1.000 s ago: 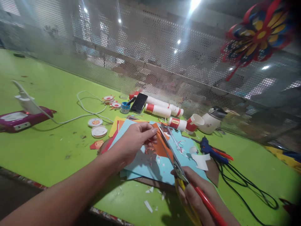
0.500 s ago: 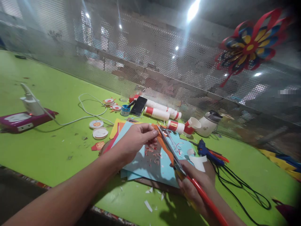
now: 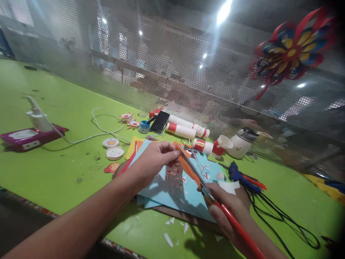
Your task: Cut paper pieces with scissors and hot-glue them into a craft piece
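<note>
My left hand (image 3: pixel 159 156) is closed in a pinch on the upper end of a narrow orange paper piece (image 3: pixel 190 169). My right hand (image 3: pixel 229 208) is wrapped round a pair of red-handled scissors (image 3: pixel 198 175), whose long metal blades point up and left along the orange paper. The paper's lower end reaches close to my right fingers. Both hands are above light blue sheets (image 3: pixel 169 192) on a brown board, strewn with small red and pale paper scraps (image 3: pixel 175 178).
Behind the sheets are a phone (image 3: pixel 160 122), a blue jar (image 3: pixel 144 126), white-and-red paper cups (image 3: pixel 221 145) and a white bottle (image 3: pixel 242 143). At right lies a blue glue gun (image 3: pixel 238 176) with a black cord. A purple power strip (image 3: pixel 32 138) sits at left. Perforated metal screen stands behind.
The view has shifted slightly. The scissors and my right hand have moved a little rightward, and the fingers round the handles have changed position. My left hand keeps its pinch on the orange paper.
</note>
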Motion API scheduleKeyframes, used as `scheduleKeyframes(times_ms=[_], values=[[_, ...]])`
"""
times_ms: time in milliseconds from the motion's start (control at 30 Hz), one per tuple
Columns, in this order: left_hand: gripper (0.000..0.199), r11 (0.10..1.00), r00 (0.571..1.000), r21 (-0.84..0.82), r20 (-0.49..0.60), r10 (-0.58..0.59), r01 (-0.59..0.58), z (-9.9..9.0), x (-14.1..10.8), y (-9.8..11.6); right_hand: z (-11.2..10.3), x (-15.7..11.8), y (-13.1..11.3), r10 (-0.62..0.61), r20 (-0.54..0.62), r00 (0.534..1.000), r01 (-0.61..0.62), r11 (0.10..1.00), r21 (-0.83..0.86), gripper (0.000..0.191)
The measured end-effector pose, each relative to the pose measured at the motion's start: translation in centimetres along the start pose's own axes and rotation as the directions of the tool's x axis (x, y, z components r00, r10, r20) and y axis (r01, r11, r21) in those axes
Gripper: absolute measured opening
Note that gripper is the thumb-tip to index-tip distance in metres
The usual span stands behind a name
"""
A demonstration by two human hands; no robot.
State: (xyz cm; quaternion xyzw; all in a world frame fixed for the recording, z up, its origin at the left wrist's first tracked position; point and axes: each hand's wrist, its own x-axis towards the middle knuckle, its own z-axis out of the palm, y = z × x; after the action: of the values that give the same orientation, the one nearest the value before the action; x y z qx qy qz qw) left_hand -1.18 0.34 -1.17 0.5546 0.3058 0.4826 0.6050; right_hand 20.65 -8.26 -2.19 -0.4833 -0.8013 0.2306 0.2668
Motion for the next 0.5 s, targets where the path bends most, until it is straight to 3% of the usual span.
scheduleKeyframes(times_ms=[300,500], values=[[0.014,0.999,0.996,-0.037,-0.083,-0.010,0.007,0.33,0.03,0.31,-0.68,0.13,-0.15,-0.014,0.067,0.998,0.018,0.998,-0.059,0.032],[0.014,0.998,0.995,-0.053,-0.103,0.008,-0.014,0.19,0.06,0.07,0.08,0.48,-0.39,-0.025,-0.024,0.999,0.024,0.998,-0.052,0.037]])
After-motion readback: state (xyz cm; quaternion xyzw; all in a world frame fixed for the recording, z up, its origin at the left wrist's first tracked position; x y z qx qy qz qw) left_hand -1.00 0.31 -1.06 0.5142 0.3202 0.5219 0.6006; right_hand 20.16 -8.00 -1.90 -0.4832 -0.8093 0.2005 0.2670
